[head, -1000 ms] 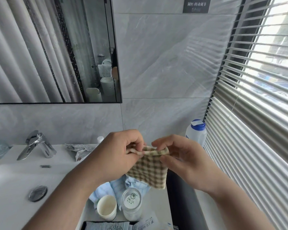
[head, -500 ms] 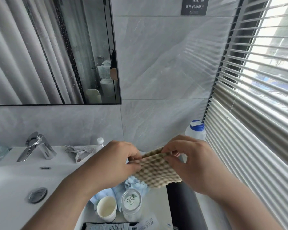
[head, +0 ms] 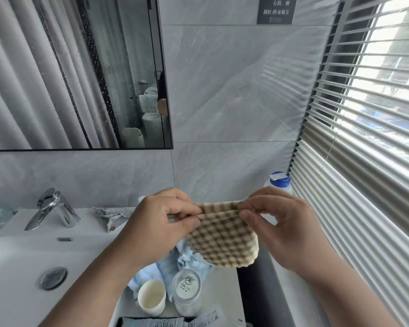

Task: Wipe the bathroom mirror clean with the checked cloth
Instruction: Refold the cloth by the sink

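Note:
The brown-and-cream checked cloth hangs folded in mid-air above the counter, its top edge stretched between both hands. My left hand pinches the cloth's left upper corner. My right hand pinches the right upper corner between thumb and fingers. The black-framed mirror hangs on the wall at upper left, above and left of the hands, speckled with droplets and reflecting a grey curtain.
A white basin with a chrome tap lies at lower left. Below the cloth sit a blue towel, a paper cup and a lidded clear cup. A blue-capped bottle stands by the window blinds.
My hands have spread apart and risen slightly, pulling the cloth's top edge out wider and flatter. The view has shifted a little downward.

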Tool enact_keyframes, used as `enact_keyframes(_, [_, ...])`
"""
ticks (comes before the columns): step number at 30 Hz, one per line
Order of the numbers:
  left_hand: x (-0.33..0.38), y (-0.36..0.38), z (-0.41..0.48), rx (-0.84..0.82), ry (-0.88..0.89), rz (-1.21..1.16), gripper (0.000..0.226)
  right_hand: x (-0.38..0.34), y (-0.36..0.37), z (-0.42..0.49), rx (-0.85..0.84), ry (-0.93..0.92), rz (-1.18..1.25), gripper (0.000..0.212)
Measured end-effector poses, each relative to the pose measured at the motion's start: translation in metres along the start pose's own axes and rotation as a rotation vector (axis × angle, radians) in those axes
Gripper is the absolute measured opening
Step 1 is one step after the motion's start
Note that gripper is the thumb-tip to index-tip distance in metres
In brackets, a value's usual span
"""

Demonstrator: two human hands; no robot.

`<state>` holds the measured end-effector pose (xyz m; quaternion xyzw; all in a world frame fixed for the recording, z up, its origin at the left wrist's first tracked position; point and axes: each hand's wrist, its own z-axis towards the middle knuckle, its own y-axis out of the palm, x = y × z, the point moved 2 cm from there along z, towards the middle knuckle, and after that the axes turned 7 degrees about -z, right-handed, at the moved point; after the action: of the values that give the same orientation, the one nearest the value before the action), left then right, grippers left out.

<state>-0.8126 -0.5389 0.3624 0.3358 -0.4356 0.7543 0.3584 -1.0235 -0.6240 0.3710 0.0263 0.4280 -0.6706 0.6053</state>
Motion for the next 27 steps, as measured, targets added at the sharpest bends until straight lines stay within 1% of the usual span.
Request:
enact_keyframes(1, [0.001, -0.001, 0.000, 0.038, -0.002, -0.053, 0.016, 0.001, 0.001, 0.000, 0.010, 0.023, 0.016, 0.006])
enact_keyframes(2, [0.001, -0.002, 0.000, 0.057, -0.003, -0.099, 0.015, 0.002, 0.002, 0.000, 0.022, 0.052, 0.033, 0.007])
enact_keyframes(3, [0.002, -0.003, 0.000, 0.060, -0.004, -0.118, 0.020, 0.003, 0.002, 0.000, 0.034, 0.090, 0.056, 0.012])
enact_keyframes(5, [0.002, -0.002, -0.002, 0.032, -0.005, -0.076, 0.031, 0.006, 0.003, -0.001, 0.043, 0.185, 0.113, 0.022])
enact_keyframes(6, [0.002, -0.001, -0.004, 0.018, -0.001, -0.027, 0.033, 0.007, 0.003, -0.002, 0.045, 0.228, 0.144, 0.024])
enact_keyframes(7, [0.002, 0.001, -0.005, 0.009, 0.002, 0.009, 0.030, 0.006, 0.002, -0.001, 0.047, 0.256, 0.167, 0.023])
enact_keyframes(9, [0.003, 0.004, -0.004, 0.013, 0.007, 0.048, 0.013, 0.004, 0.002, -0.001, 0.038, 0.279, 0.179, 0.020])
enact_keyframes(10, [0.003, 0.005, -0.004, 0.026, 0.014, 0.072, 0.014, 0.004, 0.002, -0.001, 0.032, 0.284, 0.182, 0.019])
enact_keyframes(12, [0.001, 0.004, -0.004, 0.056, 0.000, 0.083, 0.029, 0.003, 0.002, 0.000, 0.029, 0.286, 0.172, 0.019])
enact_keyframes(15, [0.005, 0.001, -0.005, 0.093, -0.053, 0.002, 0.050, 0.003, 0.002, 0.000, 0.030, 0.279, 0.118, 0.018])
enact_keyframes(17, [0.007, 0.000, -0.004, 0.106, -0.067, -0.046, 0.054, 0.004, 0.002, -0.001, 0.031, 0.285, 0.113, 0.020])
enact_keyframes(20, [0.005, 0.000, -0.003, 0.113, -0.079, -0.099, 0.046, 0.006, 0.004, -0.002, 0.027, 0.321, 0.143, 0.017])
enact_keyframes(22, [0.005, 0.001, -0.003, 0.120, -0.071, -0.193, 0.037, 0.009, 0.006, -0.003, 0.036, 0.364, 0.284, 0.018])
enact_keyframes(23, [0.005, 0.002, -0.003, 0.123, -0.073, -0.253, 0.033, 0.013, 0.008, -0.003, 0.021, 0.394, 0.350, 0.022])
enact_keyframes(24, [0.005, 0.003, -0.002, 0.127, -0.078, -0.306, 0.033, 0.016, 0.011, -0.003, -0.017, 0.414, 0.374, 0.022])
enact_keyframes(26, [0.005, 0.005, 0.000, 0.135, -0.091, -0.371, 0.033, 0.023, 0.019, -0.005, -0.136, 0.425, 0.328, 0.007])
enact_keyframes(27, [0.005, 0.006, 0.001, 0.137, -0.094, -0.387, 0.032, 0.026, 0.023, -0.007, -0.175, 0.441, 0.343, 0.017])
